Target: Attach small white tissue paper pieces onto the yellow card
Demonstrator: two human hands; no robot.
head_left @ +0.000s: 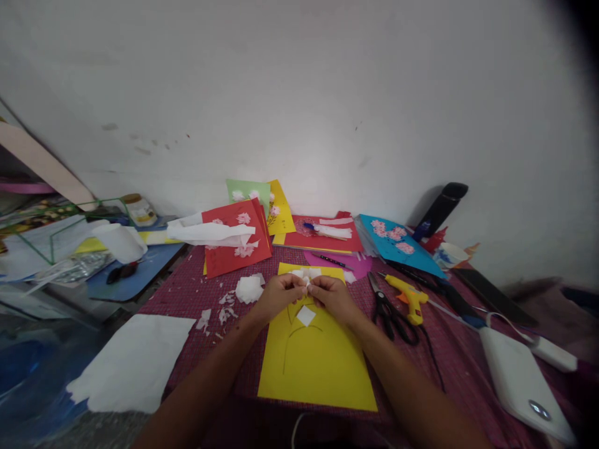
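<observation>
My left hand and my right hand meet fingertip to fingertip over the upper part of a yellow sheet. Pinched between them is a small piece of white tissue paper, partly hidden by the fingers. More white tissue pieces show just behind the fingertips, at the sheet's far edge. Below the hands, a white paper square lies on the sheet among thin dark drawn lines. Left of my left hand sits a stack of cut white tissue.
Black scissors and a yellow glue gun with a cord lie to the right, near a white power bank. Red cards and a blue card with pink flowers stand behind. A large white sheet overhangs the left edge.
</observation>
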